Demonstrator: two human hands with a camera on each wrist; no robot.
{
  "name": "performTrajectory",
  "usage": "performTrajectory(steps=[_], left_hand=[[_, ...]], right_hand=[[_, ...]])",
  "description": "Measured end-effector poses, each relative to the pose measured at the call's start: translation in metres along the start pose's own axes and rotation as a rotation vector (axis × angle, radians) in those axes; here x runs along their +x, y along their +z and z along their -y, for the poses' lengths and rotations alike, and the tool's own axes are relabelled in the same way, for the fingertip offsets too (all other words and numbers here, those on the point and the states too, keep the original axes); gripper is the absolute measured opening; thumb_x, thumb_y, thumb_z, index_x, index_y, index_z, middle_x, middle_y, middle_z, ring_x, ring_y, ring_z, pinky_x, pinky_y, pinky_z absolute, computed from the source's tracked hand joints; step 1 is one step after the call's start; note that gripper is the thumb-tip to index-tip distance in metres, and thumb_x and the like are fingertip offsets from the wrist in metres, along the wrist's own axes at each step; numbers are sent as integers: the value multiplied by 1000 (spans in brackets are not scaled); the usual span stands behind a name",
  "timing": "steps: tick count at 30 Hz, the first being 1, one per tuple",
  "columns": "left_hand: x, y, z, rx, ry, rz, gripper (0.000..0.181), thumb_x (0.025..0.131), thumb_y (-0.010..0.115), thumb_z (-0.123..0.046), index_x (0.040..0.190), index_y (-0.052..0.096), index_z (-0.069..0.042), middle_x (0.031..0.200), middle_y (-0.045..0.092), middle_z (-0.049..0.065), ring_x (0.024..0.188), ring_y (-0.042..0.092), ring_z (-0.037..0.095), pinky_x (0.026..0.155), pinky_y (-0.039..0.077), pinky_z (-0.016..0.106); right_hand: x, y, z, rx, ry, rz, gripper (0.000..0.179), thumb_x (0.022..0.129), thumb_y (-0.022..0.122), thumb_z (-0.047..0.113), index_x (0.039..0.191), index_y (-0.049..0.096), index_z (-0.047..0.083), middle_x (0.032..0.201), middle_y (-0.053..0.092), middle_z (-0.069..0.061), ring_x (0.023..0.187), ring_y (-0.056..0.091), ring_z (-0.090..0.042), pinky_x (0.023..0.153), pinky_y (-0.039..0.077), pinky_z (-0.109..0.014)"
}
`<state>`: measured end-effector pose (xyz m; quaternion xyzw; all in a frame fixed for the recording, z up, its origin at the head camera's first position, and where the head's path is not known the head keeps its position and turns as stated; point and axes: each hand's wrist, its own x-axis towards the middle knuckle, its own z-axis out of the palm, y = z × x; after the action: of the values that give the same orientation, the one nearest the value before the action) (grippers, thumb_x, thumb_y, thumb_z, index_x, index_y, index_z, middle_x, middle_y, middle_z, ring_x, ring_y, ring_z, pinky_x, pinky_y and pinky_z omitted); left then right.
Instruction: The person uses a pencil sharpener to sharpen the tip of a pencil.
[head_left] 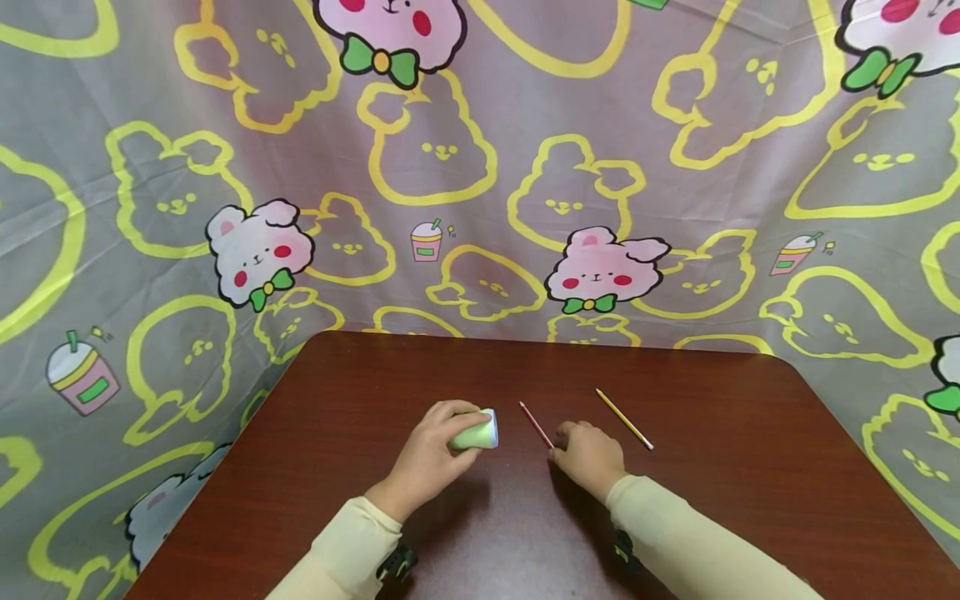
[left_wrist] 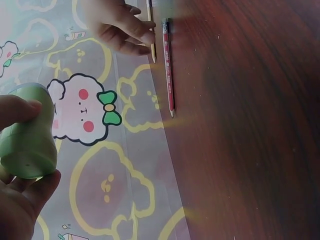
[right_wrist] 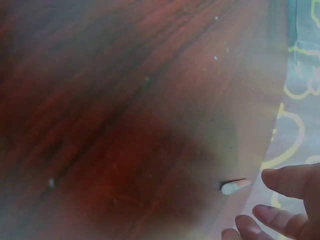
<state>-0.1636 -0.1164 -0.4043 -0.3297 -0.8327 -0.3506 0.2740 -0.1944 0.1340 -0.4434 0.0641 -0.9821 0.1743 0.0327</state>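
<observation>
In the head view, my left hand (head_left: 438,450) grips a light green waisted cylinder (head_left: 474,435) with a pale bluish-white end, holding it over the table. Thumb and fingers wrap its sides in the left wrist view, where the green cylinder's (left_wrist: 31,135) rounded end faces the camera. My right hand (head_left: 591,458) hovers at the near end of a red pencil (head_left: 536,423), its fingertips overlapping that end. Its thumb and fingers (right_wrist: 290,181) are spread apart with nothing between them in the right wrist view. A pencil's white end (right_wrist: 231,188) shows close to them.
Right of the right hand, a yellow pencil (head_left: 624,418) with a white end lies slanted on the dark red-brown table (head_left: 390,367). A grey curtain (head_left: 495,167) printed with cartoon animals hangs behind and along both sides of the table.
</observation>
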Motion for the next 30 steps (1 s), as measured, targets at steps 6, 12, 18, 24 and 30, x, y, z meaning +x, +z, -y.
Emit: performTrajectory(steps=[6,12,18,24,30], left_hand=[[0,1,1,5,2,7,46,63,82,4,106,72,-11,109,63,4,101,58,21,79,51,33],[0,0,0,8,-2,12,46,64,82,4,107,72,-11,109,63,4,102,58,21,78,52,32],[1,-1,0,24,4,12,47,64,83,3,107,72,-12,109,63,4,102,58,21,77,52,31],[1,-1,1,30,-2,21,46,65,81,3,107,72,-12,109,63,3,102,58,20,75,52,30],[1,-1,1,26,-14,34,46,66,80,4,108,72,-13,110,63,2,102,58,19,76,53,30]], right_hand=[[-6,-3,1,-46,-100,-86,35,78,75,27,107,70,7,95,67,-11,85,65,-31,64,51,-48],[-11,-5,-1,-117,-234,-186,36,78,76,27,107,69,7,96,66,-11,87,64,-31,66,51,-47],[-16,-9,-5,-176,-360,-270,37,78,77,28,108,68,8,100,66,-11,93,63,-31,72,51,-48],[-18,-13,-10,-200,-444,-335,42,77,78,29,111,67,7,105,65,-13,98,62,-32,76,50,-48],[-18,-15,-17,-201,-475,-371,48,78,77,31,118,65,7,111,64,-13,103,61,-31,82,49,-49]])
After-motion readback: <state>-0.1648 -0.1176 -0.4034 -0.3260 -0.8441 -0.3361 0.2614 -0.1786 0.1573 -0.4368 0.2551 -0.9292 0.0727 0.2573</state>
